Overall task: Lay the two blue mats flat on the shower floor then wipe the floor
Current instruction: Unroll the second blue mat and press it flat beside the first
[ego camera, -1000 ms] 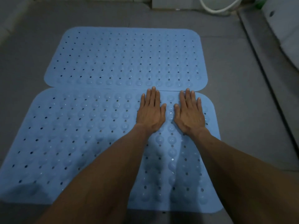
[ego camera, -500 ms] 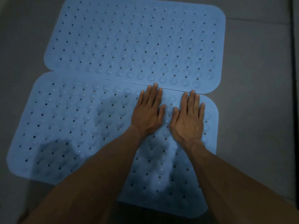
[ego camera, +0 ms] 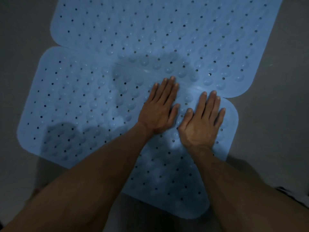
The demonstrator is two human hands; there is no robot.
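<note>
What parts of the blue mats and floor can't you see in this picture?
- Far mat: its top is cut off by the head view's upper edge.
- Near mat: parts lie hidden under the left hand, right hand and forearms.
- Shower floor: too dark to tell wet from dry.

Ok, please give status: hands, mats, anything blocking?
Left hand, right hand: open, palms flat on near mat. Far mat flat, edges meeting. Nothing blocking.
</note>
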